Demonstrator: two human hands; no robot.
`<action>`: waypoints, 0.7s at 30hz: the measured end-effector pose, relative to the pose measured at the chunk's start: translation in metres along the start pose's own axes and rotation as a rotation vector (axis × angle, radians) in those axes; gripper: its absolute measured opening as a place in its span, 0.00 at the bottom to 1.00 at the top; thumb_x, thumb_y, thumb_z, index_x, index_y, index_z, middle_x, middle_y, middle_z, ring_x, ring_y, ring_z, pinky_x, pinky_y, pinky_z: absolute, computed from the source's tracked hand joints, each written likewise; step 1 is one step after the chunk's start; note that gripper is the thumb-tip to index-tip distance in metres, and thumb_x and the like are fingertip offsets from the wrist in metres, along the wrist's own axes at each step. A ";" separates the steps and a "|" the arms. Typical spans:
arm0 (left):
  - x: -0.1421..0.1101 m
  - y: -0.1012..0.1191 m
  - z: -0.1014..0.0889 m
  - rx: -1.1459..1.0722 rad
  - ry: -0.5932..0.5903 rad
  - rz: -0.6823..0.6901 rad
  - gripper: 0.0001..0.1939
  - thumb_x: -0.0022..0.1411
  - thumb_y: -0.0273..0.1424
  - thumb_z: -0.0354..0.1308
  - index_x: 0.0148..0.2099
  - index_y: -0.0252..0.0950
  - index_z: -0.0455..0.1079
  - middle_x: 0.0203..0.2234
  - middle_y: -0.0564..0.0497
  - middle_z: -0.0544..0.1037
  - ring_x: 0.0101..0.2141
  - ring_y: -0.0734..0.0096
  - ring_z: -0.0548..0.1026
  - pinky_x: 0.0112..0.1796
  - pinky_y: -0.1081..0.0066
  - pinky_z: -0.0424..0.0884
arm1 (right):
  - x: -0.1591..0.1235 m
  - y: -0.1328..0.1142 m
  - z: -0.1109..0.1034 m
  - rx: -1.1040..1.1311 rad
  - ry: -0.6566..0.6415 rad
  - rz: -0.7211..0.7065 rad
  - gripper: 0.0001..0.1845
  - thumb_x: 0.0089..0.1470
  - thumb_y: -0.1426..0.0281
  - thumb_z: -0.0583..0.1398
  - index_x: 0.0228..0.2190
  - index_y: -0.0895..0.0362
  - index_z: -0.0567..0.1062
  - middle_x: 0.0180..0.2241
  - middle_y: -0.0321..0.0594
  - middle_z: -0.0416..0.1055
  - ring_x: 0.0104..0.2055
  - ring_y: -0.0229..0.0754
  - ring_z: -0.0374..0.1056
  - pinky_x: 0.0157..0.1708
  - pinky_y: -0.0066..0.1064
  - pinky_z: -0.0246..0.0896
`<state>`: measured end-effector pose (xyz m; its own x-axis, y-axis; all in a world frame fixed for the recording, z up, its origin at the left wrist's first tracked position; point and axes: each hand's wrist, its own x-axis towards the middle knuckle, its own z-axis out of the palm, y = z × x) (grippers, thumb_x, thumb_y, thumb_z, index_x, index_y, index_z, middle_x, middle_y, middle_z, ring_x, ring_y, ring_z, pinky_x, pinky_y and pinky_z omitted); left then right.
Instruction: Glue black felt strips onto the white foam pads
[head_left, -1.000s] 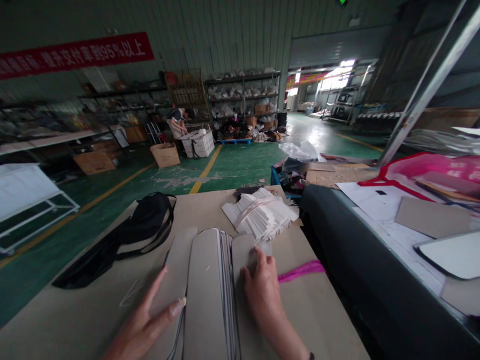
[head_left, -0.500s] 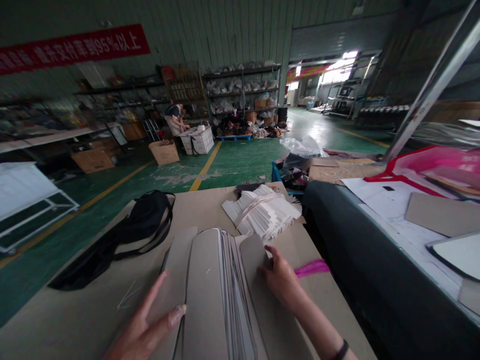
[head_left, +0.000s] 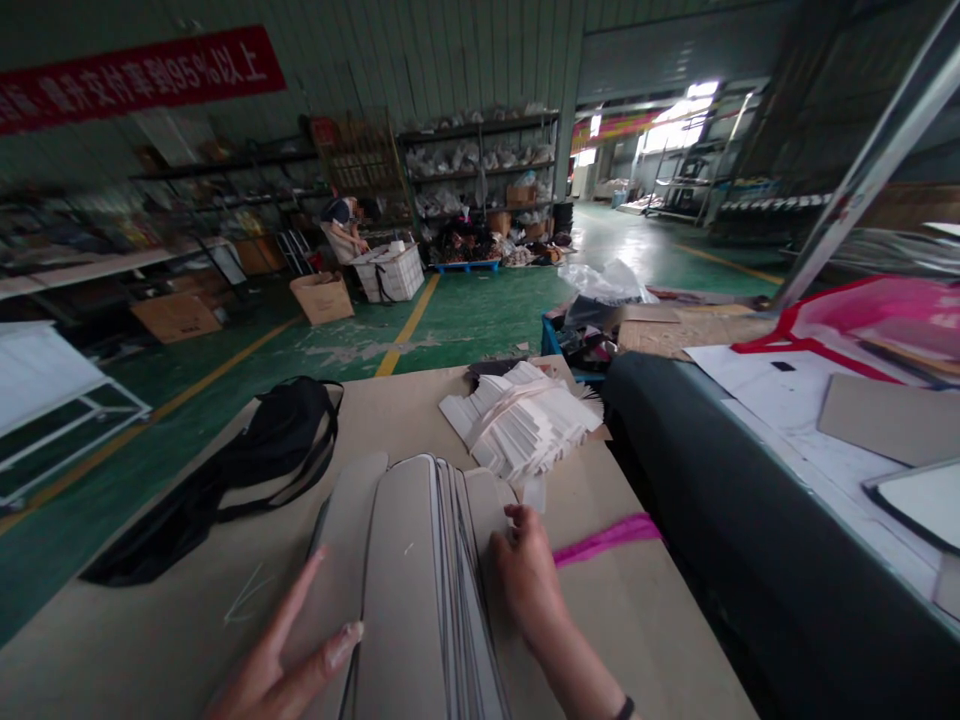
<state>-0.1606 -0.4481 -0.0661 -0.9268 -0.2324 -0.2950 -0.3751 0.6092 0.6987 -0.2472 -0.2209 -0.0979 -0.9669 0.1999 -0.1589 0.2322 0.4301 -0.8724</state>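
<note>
A stack of long grey-beige board panels [head_left: 405, 580] with rounded corners and dark edges lies on the table, fanned out toward the right. At its left, my left hand [head_left: 289, 655] rests with thumb and fingers spread, the thumb touching the stack's left edge and the fingers over another grey panel [head_left: 352, 510]. My right hand [head_left: 529, 575] has its fingers bent in at the right side, closed on the edge of a grey board panel [head_left: 486, 500] beside the stack. The hand covers much of that panel, and its fingertips are partly hidden.
A banded bundle of white strips [head_left: 525, 415] lies beyond the stack. A black bag with straps [head_left: 277, 440] is at left, and a magenta strip [head_left: 607, 535] at right. A dark roll [head_left: 705, 480] borders the table's right side. A co-worker [head_left: 345, 235] bends over a white crate farther off.
My right hand has moved left toward the stack, its fingers curling in, and the right-hand panel has shifted left with it. My left hand stays about the same. The view has shifted slightly.
</note>
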 end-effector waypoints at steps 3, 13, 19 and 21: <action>0.001 0.000 0.001 -0.023 -0.006 -0.004 0.47 0.50 0.57 0.46 0.64 0.37 0.36 0.64 0.50 0.42 0.62 0.63 0.39 0.59 0.57 0.39 | -0.007 -0.008 0.016 0.032 0.026 -0.039 0.26 0.44 0.85 0.49 0.47 0.68 0.65 0.44 0.55 0.66 0.51 0.47 0.62 0.50 0.33 0.56; 0.000 0.010 0.001 -0.031 0.020 0.026 0.48 0.49 0.58 0.45 0.64 0.35 0.38 0.63 0.48 0.44 0.62 0.60 0.40 0.59 0.57 0.39 | -0.023 -0.014 -0.004 0.038 -0.075 -0.089 0.31 0.56 0.59 0.47 0.53 0.70 0.63 0.52 0.64 0.60 0.57 0.59 0.53 0.54 0.53 0.47; 0.003 0.009 -0.009 -0.037 0.053 0.045 0.44 0.52 0.57 0.42 0.64 0.37 0.39 0.64 0.51 0.41 0.62 0.63 0.38 0.59 0.58 0.37 | -0.039 -0.022 -0.015 -0.098 -0.125 -0.126 0.28 0.58 0.63 0.46 0.53 0.70 0.62 0.53 0.63 0.60 0.57 0.59 0.53 0.53 0.52 0.48; 0.001 0.010 -0.011 -0.029 0.096 0.096 0.42 0.53 0.56 0.41 0.63 0.37 0.41 0.64 0.51 0.43 0.62 0.61 0.39 0.60 0.57 0.39 | -0.042 -0.016 -0.029 -0.107 -0.100 -0.153 0.24 0.57 0.67 0.47 0.50 0.69 0.65 0.49 0.61 0.63 0.55 0.56 0.57 0.53 0.47 0.51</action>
<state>-0.1654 -0.4504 -0.0517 -0.9554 -0.2466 -0.1627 -0.2835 0.6102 0.7398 -0.2072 -0.2102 -0.0637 -0.9962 0.0388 -0.0782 0.0867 0.5409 -0.8366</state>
